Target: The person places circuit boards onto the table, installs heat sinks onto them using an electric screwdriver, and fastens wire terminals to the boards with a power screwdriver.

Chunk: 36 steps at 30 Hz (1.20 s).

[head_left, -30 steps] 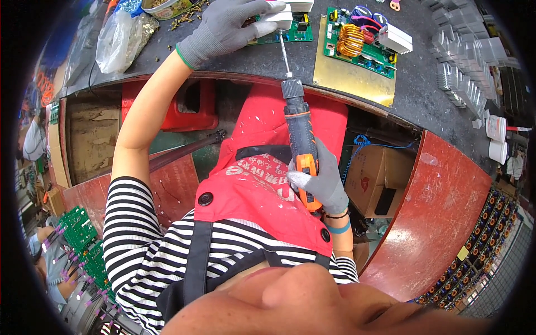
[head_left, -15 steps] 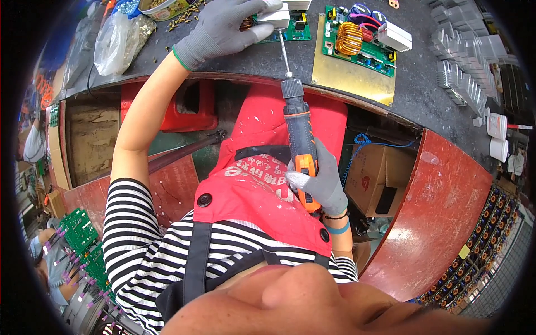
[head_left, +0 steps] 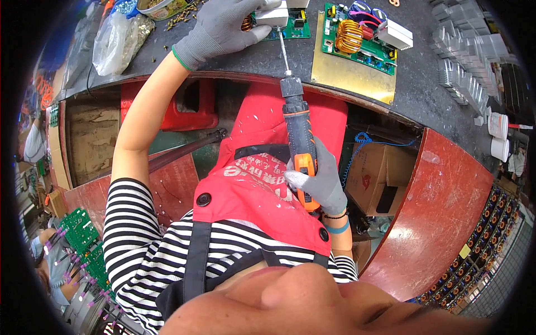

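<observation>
In my right hand (head_left: pixel 318 181), gloved in grey, is an orange and black electric screwdriver (head_left: pixel 298 125). Its long bit points away from me and meets the near edge of a silver heat sink (head_left: pixel 272 18) on a green circuit board (head_left: pixel 298 32). My left hand (head_left: pixel 226 30), also gloved, grips that heat sink between thumb and fingers from the left side. Part of the board lies hidden beneath this hand. To the right, a second circuit board (head_left: pixel 360 42) with a copper coil and a white heat sink rests on a brass-coloured metal plate (head_left: pixel 352 78).
Loose brass screws (head_left: pixel 177 21) lie beside a tub (head_left: pixel 162 8) and a clear plastic bag (head_left: pixel 114 47) at the far left. Stacked heat sinks (head_left: pixel 466 53) and white containers (head_left: pixel 498 137) line the right side. A cardboard box (head_left: pixel 371 178) sits under the bench edge.
Both hands keep their grip, and the screwdriver stays against the heat sink with only a very slight shift. Nothing has been let go or picked up.
</observation>
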Each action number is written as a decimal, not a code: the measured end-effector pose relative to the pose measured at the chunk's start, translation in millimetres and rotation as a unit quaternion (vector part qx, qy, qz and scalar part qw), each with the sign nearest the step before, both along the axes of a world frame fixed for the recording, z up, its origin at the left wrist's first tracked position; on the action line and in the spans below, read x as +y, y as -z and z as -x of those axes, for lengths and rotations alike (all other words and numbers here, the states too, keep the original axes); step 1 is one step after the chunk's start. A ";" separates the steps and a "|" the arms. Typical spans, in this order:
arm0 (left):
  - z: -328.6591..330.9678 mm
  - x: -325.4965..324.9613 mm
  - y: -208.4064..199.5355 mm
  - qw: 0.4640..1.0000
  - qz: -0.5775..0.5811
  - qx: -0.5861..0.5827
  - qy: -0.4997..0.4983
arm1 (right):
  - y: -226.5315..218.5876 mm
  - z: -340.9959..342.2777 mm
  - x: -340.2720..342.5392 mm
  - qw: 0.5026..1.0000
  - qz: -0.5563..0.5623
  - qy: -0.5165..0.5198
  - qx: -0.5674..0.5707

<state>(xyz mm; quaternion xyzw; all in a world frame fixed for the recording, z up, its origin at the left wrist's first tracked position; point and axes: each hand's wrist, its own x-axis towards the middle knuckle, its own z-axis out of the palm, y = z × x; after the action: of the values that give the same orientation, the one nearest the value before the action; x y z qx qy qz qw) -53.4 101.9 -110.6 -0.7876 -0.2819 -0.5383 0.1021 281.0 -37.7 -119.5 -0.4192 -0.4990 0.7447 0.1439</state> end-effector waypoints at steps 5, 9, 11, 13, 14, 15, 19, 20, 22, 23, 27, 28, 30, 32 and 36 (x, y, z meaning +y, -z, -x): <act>-4.5 -7.2 -11.0 0.984 0.114 0.101 -0.093 | 4.2 -2.1 -0.8 1.000 -0.003 0.003 -0.001; -2.2 -0.7 -1.6 1.000 0.024 0.007 0.002 | 2.3 -1.2 -1.3 1.000 -0.005 0.000 -0.005; -1.3 -1.4 -1.8 1.000 0.023 0.005 0.002 | 2.6 -0.8 -0.8 1.000 -0.005 -0.004 -0.007; -4.0 1.7 -1.4 1.000 0.024 0.007 0.006 | 3.2 -2.1 -0.5 1.000 -0.005 -0.004 -0.007; -5.3 4.2 -0.2 1.000 0.018 0.000 0.012 | 3.3 -2.6 -0.5 1.000 -0.005 -0.001 -0.006; -4.4 4.2 0.6 1.000 0.011 -0.008 0.016 | 3.2 -1.9 -0.5 1.000 -0.007 0.000 -0.007; -5.9 -6.1 -11.6 1.000 0.013 -0.006 0.014 | 3.7 -2.1 0.1 1.000 -0.011 0.006 -0.002; -9.5 -17.7 -26.4 0.987 0.103 0.091 -0.081 | 4.3 -3.4 0.9 1.000 -0.006 0.012 -0.003; -12.5 -26.6 -38.8 0.948 0.190 0.185 -0.177 | 1.2 -3.7 2.3 1.000 -0.002 0.015 -0.004; -13.2 -26.2 -39.7 0.947 0.191 0.187 -0.177 | -4.3 -3.1 4.4 0.999 0.028 0.019 0.008; -4.2 -3.0 -8.7 1.000 0.022 0.001 0.003 | -1.7 -1.3 3.1 0.999 0.016 0.024 0.016; -2.3 -2.8 -5.8 1.000 0.021 0.002 0.003 | -3.5 -0.1 3.6 0.999 0.015 0.023 0.016; -2.0 -2.4 -2.8 1.000 0.018 0.016 -0.015 | -9.1 3.6 5.5 0.997 0.044 0.054 0.038; -15.8 -19.0 -32.4 0.980 0.126 0.112 -0.104 | -9.4 13.0 14.0 0.994 -0.085 0.069 0.015; -5.0 -30.8 -37.1 0.920 0.260 0.202 -0.212 | -20.5 69.9 47.4 0.957 -0.207 0.197 0.054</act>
<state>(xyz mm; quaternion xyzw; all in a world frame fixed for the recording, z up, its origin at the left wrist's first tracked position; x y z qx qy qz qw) -48.3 71.1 -73.4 -0.8002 -0.5455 -0.2419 0.0603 211.0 9.7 -99.0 -0.4299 -0.5413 0.6030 0.3982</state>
